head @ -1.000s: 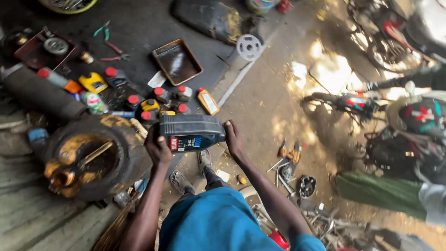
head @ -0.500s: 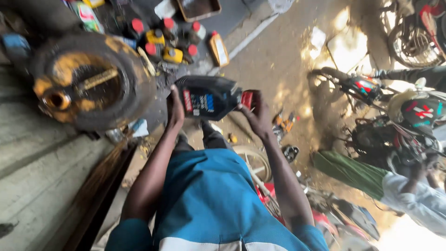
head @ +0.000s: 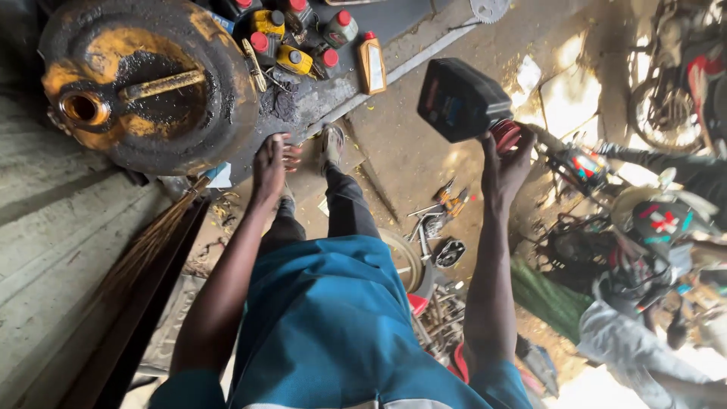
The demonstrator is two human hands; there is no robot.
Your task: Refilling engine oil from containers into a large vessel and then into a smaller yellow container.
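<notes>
A: Fingers [head: 506, 163] of your right hand [head: 506, 170] clamp the red cap [head: 506, 135] of the dark oil jug [head: 460, 100], far right.

B: Your left hand [head: 271, 160] hangs loose, fingers apart, beside the grimy yellow drum [head: 144, 83] at left.

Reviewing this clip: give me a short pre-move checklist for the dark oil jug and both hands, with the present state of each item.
1. Right hand has hold of the dark jug: ok, gripped at the red cap end, jug raised off the ground.
2. Red cap seated on the jug: cannot tell, the fingers cover part of it.
3. Left hand free: ok, it holds nothing and hangs by the edge of the large greasy round container.
4. Jug supported by both hands: not ok, right hand only.
5. Ground below the jug clear of clutter: not ok, loose tools lie on the dirt.
6. Small bottles upright: not ok, some lie tipped.
</notes>
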